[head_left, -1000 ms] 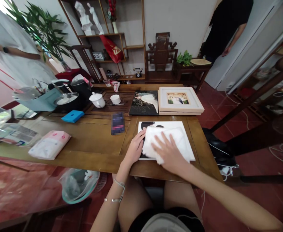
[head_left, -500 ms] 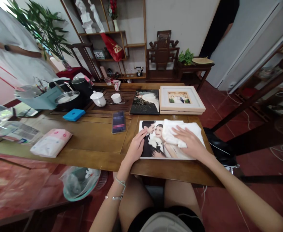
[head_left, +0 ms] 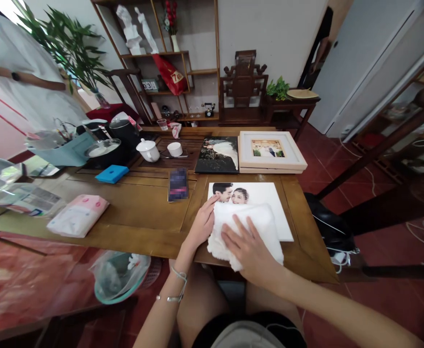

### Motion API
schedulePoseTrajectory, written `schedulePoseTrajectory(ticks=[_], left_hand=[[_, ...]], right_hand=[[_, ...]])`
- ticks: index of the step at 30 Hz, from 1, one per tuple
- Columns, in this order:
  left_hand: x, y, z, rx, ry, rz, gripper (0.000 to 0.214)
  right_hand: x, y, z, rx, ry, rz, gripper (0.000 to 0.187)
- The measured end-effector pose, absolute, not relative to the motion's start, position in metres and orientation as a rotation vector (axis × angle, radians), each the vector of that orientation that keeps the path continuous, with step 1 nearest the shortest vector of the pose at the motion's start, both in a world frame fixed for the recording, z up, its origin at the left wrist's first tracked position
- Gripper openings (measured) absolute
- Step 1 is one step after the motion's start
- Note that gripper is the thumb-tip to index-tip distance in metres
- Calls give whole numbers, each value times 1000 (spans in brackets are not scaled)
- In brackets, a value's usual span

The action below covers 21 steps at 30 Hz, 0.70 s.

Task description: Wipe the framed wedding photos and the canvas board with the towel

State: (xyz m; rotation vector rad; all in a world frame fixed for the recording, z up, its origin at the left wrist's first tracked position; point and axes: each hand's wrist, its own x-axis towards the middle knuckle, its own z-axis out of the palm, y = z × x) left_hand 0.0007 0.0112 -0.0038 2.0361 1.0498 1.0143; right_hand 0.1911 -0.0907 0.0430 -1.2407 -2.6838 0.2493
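A wedding photo panel (head_left: 283,220) lies flat near the table's front edge, showing a couple on white. My left hand (head_left: 203,222) rests along its left edge, fingers stretched out, fingertips near the pictured man. A folded white towel (head_left: 266,217) covers the panel's lower left and middle and hangs over its near edge. My right hand (head_left: 250,249) lies on the towel with fingers spread, pressing it down; its thumb is hard to make out. Behind the panel lie a dark wedding picture (head_left: 217,162) and a pale wooden frame (head_left: 246,166) holding a small photo.
Left of the panel lie a phone (head_left: 178,185), a blue box (head_left: 112,174) and a tissue pack (head_left: 77,216). A lidded white cup (head_left: 148,151) and a small bowl (head_left: 174,149) stand farther back. A lined bin (head_left: 121,278) is below the table. Another person (head_left: 26,72) stands at the left.
My right hand and the towel have slid left and toward me, uncovering the panel's right side and covering its lower middle. My left hand has stayed at the left edge.
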Motion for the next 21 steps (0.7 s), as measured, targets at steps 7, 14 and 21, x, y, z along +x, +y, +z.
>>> schedulePoseTrajectory(ticks=[7,14,21], left_hand=[[2,6,-3,2067,1086,1023,43],[2,7,-3,2059,1047,1069,41],[1,8,-6,2133,1062,1048,41]], right_hand=[[248,-66,47,-1458,-2524,319,83],[198,-57,42,-1553,-2458,148,65],[205,-83,48,-1353,-2518,476,78]])
